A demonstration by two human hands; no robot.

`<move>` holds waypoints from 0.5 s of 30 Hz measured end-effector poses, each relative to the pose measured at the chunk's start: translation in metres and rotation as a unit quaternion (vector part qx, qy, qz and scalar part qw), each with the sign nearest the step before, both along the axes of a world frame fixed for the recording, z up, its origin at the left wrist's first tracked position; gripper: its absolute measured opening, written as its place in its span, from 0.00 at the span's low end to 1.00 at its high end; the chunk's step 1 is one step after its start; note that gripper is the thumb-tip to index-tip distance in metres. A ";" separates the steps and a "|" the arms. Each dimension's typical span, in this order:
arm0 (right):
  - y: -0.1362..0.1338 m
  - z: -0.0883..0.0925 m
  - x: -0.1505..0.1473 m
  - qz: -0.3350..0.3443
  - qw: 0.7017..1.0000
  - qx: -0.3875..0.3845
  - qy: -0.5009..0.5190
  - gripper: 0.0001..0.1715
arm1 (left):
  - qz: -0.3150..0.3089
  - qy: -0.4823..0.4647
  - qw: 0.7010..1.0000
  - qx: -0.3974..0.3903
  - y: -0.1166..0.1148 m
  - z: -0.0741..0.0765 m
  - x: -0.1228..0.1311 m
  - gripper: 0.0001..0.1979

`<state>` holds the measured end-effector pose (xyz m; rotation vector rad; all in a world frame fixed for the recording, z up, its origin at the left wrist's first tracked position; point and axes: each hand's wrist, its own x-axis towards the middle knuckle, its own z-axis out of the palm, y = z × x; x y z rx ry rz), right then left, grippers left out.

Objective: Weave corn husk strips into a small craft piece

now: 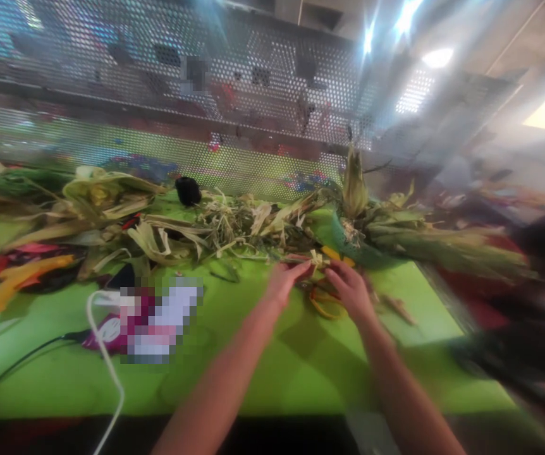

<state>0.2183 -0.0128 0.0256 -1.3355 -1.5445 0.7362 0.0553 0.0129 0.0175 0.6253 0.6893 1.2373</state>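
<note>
Out over the green table, my left hand (282,282) and my right hand (352,292) are close together. Their fingertips pinch a small pale piece of dried corn husk (317,258), one hand on each side of it. Its lower part is partly hidden by my fingers. On the table just below lies a yellow loop (325,309), perhaps a scissors handle. A heap of dry corn husks (272,221) spreads beyond my hands. The picture is blurred, so fine detail is lost.
A green table (253,379) bears a purple device with a black cord (111,332), a white cable (109,363) and a yellow glue gun (26,278) on the left. A perforated metal screen (263,88) stands behind. At the right edge sits another person (538,303).
</note>
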 end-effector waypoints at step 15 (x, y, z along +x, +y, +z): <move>-0.006 0.013 0.008 0.034 0.994 0.017 -0.102 0.17 | -0.084 0.321 0.912 0.242 -0.010 0.035 -0.045 0.21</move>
